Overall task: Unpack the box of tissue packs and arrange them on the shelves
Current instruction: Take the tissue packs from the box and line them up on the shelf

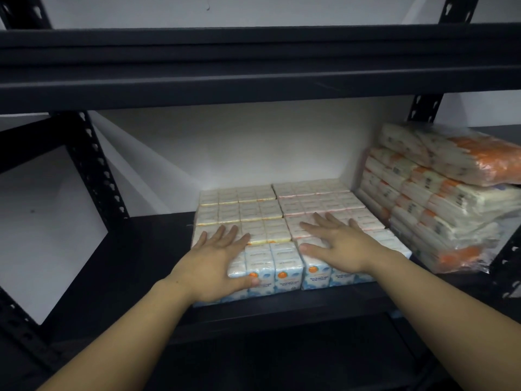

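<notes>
- Black metal shelving fills the view: a dark shelf board (158, 249) carries the goods, a thick beam of the shelf above (253, 66) crosses the top, and perforated uprights (95, 176) stand at the left and right against a white wall (239, 148).
- Two blocks of small tissue packs (245, 213) lie side by side on the shelf board, touching each other along the middle, each block several rows deep from the front edge back toward the wall.
- Front rows have blue and white wrappers with an orange round mark; the rows behind look pale, with yellowish edges on the left block and pinkish edges on the right block. Printing on the wrappers is too small to read.
- Left hand (217, 263) lies flat on the top of the left block at its front left corner, fingers (225, 235) straight and spread, thumb pressed against the front face of the packs; it grips nothing.
- Right hand (338, 244) lies flat on the top of the right block near the front, fingers straight and fanned out toward the wall, thumb stretched to the left along the front row; it holds nothing either.
- Both bare forearms reach in from the bottom of the view.
- At the right end of the shelf, just beside the right block, stands a tall stack of larger tissue bundles (439, 204) in clear plastic with orange and white wrappers, the top bundle tilted.
</notes>
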`<state>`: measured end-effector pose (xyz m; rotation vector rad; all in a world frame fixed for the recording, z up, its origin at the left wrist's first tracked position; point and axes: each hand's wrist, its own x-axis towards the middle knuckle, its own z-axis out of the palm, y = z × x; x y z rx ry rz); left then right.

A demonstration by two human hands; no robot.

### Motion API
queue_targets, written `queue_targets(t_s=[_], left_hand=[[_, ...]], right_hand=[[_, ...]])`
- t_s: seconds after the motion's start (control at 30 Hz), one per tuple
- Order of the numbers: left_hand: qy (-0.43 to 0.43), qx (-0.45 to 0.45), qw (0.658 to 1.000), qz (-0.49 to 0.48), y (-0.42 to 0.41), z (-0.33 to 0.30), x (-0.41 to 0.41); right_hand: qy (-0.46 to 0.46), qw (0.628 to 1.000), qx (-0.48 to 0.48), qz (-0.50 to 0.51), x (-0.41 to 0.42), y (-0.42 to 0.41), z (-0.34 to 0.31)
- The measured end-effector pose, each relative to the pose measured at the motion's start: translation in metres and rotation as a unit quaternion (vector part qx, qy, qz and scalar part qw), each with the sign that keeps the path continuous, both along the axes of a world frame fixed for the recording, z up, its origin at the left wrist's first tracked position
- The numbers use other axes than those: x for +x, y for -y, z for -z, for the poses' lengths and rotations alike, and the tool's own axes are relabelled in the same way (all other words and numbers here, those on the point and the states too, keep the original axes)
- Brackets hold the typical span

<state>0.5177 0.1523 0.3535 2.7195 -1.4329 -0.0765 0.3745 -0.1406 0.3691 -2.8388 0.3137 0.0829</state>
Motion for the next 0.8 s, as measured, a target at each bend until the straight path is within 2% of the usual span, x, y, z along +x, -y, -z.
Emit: queue_targets(t_s=[0.33, 0.47, 0.67, 0.8], left_hand=[[-0.020, 0.052, 0.998, -0.001, 0.005, -0.008, 0.001], [-0.011, 0.000, 1.000, 0.019, 0.024, -0.005, -0.013], [-0.016, 0.013, 0.999, 0.025, 0.028, -0.004, -0.016], [-0.022, 0.027, 0.999, 0.020, 0.028, -0.006, -0.018]], right_hand=[[0.061, 0.996, -0.052, 0.025, 0.003, -0.007, 0.003], [0.091, 0.995, -0.028, 0.006, 0.002, -0.005, 0.003], [0.005, 0.997, 0.025, -0.078, -0.006, 0.017, -0.001], [-0.003, 0.995, 0.021, -0.093, -0.005, 0.017, 0.001]])
